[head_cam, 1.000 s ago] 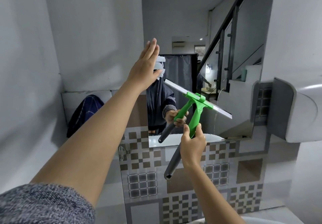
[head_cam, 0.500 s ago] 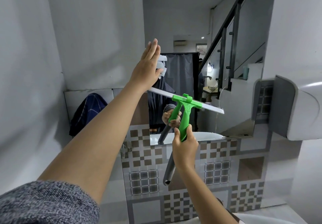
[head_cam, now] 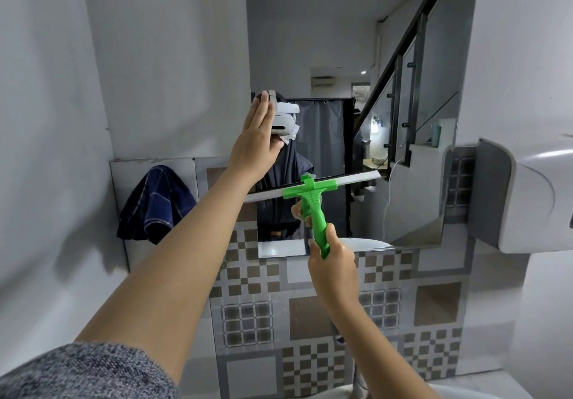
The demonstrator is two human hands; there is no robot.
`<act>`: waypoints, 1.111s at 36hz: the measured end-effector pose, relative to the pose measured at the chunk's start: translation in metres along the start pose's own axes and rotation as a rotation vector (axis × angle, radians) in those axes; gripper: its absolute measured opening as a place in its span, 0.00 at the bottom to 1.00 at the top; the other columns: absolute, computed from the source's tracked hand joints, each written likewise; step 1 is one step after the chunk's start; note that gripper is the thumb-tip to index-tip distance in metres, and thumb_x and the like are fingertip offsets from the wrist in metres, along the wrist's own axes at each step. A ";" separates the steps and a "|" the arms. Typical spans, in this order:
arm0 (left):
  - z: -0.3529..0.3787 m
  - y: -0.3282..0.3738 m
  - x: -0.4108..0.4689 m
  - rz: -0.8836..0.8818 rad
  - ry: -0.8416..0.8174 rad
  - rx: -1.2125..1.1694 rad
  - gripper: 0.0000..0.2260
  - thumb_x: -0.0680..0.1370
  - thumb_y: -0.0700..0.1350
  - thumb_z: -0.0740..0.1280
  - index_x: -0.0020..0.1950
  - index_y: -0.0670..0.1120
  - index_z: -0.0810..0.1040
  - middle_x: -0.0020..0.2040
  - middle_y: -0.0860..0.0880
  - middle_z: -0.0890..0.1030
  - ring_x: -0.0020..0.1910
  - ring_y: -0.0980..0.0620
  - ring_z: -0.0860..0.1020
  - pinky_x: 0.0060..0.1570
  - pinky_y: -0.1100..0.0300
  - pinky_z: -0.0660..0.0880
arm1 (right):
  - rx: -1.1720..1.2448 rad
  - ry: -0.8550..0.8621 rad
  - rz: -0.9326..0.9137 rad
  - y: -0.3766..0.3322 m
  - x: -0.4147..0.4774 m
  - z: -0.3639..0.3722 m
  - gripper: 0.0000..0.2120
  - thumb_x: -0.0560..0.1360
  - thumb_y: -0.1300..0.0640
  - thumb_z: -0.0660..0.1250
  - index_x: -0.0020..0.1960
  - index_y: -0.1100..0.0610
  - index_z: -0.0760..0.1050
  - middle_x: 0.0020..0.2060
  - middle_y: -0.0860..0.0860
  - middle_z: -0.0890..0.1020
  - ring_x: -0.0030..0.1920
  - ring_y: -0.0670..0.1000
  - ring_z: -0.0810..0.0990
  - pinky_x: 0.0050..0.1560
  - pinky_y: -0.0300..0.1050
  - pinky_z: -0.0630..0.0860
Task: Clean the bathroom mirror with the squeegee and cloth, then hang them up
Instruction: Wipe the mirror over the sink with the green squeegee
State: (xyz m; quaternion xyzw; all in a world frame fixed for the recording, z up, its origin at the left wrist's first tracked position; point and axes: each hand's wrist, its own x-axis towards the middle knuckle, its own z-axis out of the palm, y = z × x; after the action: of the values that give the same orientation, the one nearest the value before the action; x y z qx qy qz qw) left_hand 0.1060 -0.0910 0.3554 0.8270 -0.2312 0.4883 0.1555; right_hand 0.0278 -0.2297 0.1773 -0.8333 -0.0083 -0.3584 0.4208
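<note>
The bathroom mirror [head_cam: 403, 57] fills the wall ahead. My right hand [head_cam: 333, 265] grips the handle of a green squeegee [head_cam: 313, 200], whose white blade lies nearly level across the mirror's lower half. My left hand [head_cam: 255, 142] is flat, fingers together and straight, pressed against the mirror's left edge; it holds nothing. A dark blue checked cloth [head_cam: 156, 205] hangs on the wall to the left of the mirror. The grey lower end of the squeegee handle is hidden behind my right forearm.
A white wall-mounted dispenser [head_cam: 533, 197] juts out at the right, beside the mirror. Patterned brown and grey tiles [head_cam: 248, 321] cover the wall below. The rim of a white basin [head_cam: 449, 394] shows at the bottom edge. A plain white wall closes in on the left.
The squeegee has moved left across the mirror and its blade has turned from a downward-right slant to nearly level. My left hand stayed against the mirror's edge.
</note>
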 end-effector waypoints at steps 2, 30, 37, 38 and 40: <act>0.003 0.002 -0.005 -0.025 0.006 0.004 0.32 0.77 0.41 0.65 0.75 0.41 0.50 0.77 0.47 0.47 0.75 0.49 0.46 0.67 0.60 0.56 | -0.078 -0.008 -0.052 0.003 0.003 -0.011 0.24 0.78 0.53 0.61 0.72 0.55 0.60 0.41 0.50 0.74 0.40 0.51 0.75 0.34 0.44 0.71; 0.061 0.038 -0.048 -0.308 0.111 0.003 0.41 0.74 0.52 0.69 0.76 0.45 0.46 0.77 0.47 0.44 0.75 0.49 0.43 0.60 0.79 0.32 | -0.542 -0.072 -0.334 0.092 0.070 -0.144 0.21 0.77 0.53 0.62 0.69 0.53 0.66 0.56 0.55 0.79 0.54 0.57 0.76 0.49 0.46 0.64; 0.067 0.035 -0.045 -0.329 0.130 0.036 0.40 0.73 0.51 0.68 0.75 0.43 0.47 0.77 0.45 0.47 0.75 0.48 0.46 0.74 0.55 0.46 | -0.481 -0.090 -0.313 0.116 0.072 -0.149 0.22 0.77 0.54 0.62 0.70 0.55 0.65 0.57 0.56 0.78 0.56 0.57 0.76 0.52 0.48 0.66; 0.067 0.035 -0.044 -0.337 0.127 0.031 0.39 0.73 0.51 0.67 0.75 0.43 0.48 0.77 0.44 0.48 0.75 0.48 0.46 0.74 0.52 0.48 | -0.477 -0.089 -0.308 0.120 0.072 -0.150 0.22 0.77 0.54 0.62 0.70 0.55 0.65 0.57 0.56 0.78 0.55 0.58 0.76 0.52 0.48 0.66; 0.070 0.030 -0.042 -0.338 0.132 0.031 0.39 0.72 0.56 0.62 0.76 0.45 0.45 0.77 0.45 0.47 0.75 0.49 0.46 0.73 0.48 0.51 | -0.466 -0.086 -0.294 0.128 0.071 -0.152 0.22 0.77 0.54 0.63 0.69 0.56 0.66 0.57 0.57 0.79 0.54 0.59 0.76 0.52 0.48 0.67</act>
State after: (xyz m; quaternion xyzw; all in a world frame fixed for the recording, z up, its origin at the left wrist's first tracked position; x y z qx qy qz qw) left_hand 0.1238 -0.1407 0.2861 0.8226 -0.0708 0.5119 0.2372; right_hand 0.0311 -0.4403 0.1898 -0.9120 -0.0641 -0.3721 0.1605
